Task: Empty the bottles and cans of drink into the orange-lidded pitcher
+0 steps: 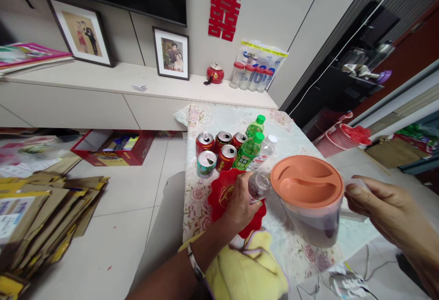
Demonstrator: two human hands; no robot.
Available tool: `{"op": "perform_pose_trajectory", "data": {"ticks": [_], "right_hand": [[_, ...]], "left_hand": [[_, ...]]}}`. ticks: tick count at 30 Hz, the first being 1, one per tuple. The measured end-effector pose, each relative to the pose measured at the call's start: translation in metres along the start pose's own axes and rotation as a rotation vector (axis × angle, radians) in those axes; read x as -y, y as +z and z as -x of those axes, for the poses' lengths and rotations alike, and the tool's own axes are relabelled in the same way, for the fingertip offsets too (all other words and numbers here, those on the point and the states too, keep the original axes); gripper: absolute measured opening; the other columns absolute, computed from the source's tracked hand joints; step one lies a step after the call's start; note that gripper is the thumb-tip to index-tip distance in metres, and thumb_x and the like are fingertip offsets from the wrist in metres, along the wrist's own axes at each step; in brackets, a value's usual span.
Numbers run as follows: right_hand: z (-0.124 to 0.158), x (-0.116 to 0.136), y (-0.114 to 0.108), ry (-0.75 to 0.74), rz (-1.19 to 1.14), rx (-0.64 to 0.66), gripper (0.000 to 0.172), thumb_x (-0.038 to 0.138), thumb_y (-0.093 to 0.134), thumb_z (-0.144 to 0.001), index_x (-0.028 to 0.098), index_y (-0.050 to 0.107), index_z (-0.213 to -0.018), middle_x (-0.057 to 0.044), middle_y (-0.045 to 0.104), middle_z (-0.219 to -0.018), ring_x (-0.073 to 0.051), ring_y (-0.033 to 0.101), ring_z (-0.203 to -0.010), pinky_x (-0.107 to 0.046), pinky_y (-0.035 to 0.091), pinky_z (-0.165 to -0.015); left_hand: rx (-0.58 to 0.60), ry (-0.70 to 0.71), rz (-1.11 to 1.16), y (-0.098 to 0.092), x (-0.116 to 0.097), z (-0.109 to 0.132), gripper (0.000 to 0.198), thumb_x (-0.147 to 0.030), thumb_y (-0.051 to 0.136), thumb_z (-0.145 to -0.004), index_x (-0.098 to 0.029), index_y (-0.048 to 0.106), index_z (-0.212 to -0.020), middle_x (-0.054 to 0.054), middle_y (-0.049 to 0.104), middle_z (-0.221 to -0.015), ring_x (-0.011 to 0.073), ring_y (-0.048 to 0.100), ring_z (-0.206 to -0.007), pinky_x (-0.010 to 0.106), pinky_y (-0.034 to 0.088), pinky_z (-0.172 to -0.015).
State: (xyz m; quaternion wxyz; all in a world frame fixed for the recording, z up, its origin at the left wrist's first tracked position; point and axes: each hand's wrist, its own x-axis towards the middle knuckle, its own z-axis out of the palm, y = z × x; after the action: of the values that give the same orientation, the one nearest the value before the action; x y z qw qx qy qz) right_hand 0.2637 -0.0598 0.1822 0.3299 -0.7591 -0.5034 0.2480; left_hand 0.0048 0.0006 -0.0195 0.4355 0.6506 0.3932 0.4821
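My left hand [240,206] is wrapped round a small clear bottle [259,184] with a round mouth, over a scalloped red tray [219,195]. Close to the bottle's right side is a clear pitcher [312,227] with an orange lid [307,181] and some dark liquid low inside. My right hand [380,204] grips the pitcher's pale handle. Whether pitcher and bottle touch, I cannot tell. Behind the tray stand several opened drink cans [227,156], two green bottles [247,151] with green caps and a clear bottle with a white cap [271,139].
A yellow towel [252,268] lies at the near edge of the flowered tablecloth [197,201]. Flattened cardboard [51,217] and a red box [113,149] are on the floor at left. Lidded glass jars [248,78] line the back shelf. A pink basket [334,142] stands at right.
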Motion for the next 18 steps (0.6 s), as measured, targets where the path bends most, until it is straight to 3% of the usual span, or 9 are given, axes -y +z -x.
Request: {"op": "perform_pose_trajectory", "data": {"ticks": [7,18], "right_hand": [[0.005,-0.019,0.008,-0.016,-0.296,0.002,0.065,0.074,0.089,-0.074,0.019,0.059,-0.059,0.003,0.038,-0.061,-0.011,0.033,-0.058,-0.029,0.026,-0.054],[0.004,-0.02,0.027,-0.077,-0.692,-0.253,0.068,0.057,0.098,-0.064,0.022,0.041,-0.049,0.009,0.025,-0.054,-0.008,0.022,-0.048,-0.028,0.018,-0.046]], "left_hand": [[-0.002,-0.041,0.013,-0.003,-0.004,0.0,0.085,-0.005,0.075,-0.071,-0.025,0.046,-0.149,0.015,0.064,-0.145,0.0365,0.065,-0.137,0.057,0.056,-0.117],[0.012,-0.143,0.078,-0.005,0.0,-0.001,0.086,-0.012,0.077,-0.067,-0.024,0.046,-0.147,0.018,0.061,-0.15,0.0368,0.062,-0.143,0.059,0.049,-0.122]]}}
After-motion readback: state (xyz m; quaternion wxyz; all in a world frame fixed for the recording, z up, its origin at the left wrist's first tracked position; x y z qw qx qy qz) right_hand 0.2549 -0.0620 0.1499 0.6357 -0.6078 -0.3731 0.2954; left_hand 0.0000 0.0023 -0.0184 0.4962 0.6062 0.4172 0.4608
